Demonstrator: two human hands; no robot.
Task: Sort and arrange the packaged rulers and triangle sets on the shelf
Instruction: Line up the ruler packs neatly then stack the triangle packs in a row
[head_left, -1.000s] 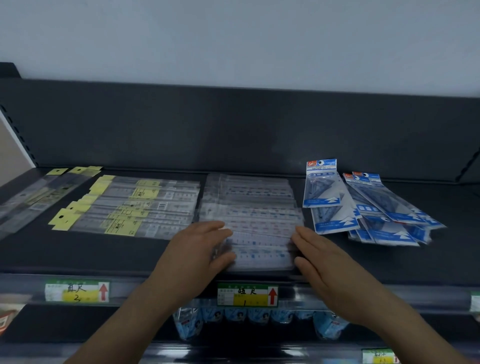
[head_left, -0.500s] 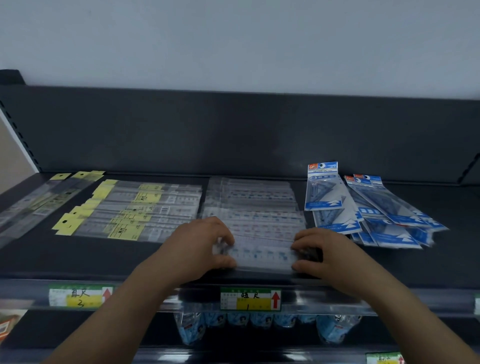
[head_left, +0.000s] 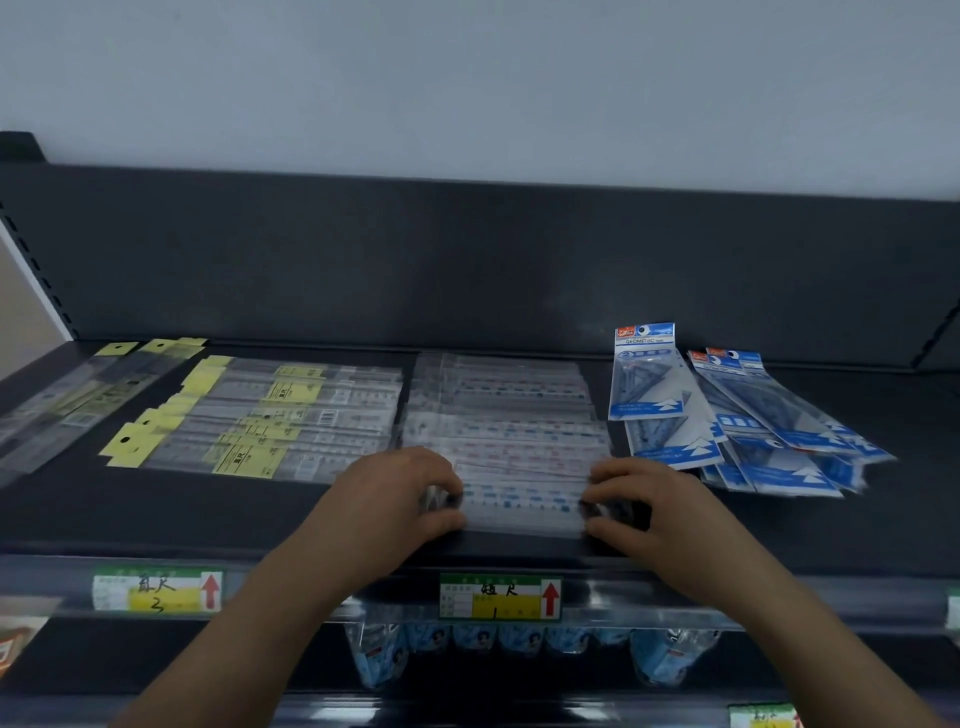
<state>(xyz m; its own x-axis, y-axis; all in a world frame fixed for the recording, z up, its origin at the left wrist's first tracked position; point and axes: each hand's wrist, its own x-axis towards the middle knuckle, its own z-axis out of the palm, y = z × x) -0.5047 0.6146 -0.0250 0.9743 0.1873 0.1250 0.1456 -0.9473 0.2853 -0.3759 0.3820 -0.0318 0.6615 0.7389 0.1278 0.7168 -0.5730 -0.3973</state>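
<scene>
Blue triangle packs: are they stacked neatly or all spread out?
Spread out. The blue packs lie flat, fanned at different angles and overlapping on the shelf.

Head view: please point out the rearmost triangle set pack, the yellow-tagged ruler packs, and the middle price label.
rearmost triangle set pack (head_left: 647, 379), head view, clear body below the header card.
yellow-tagged ruler packs (head_left: 260, 415), head view, middle of the spread.
middle price label (head_left: 500, 597), head view, centre of the label.
</scene>
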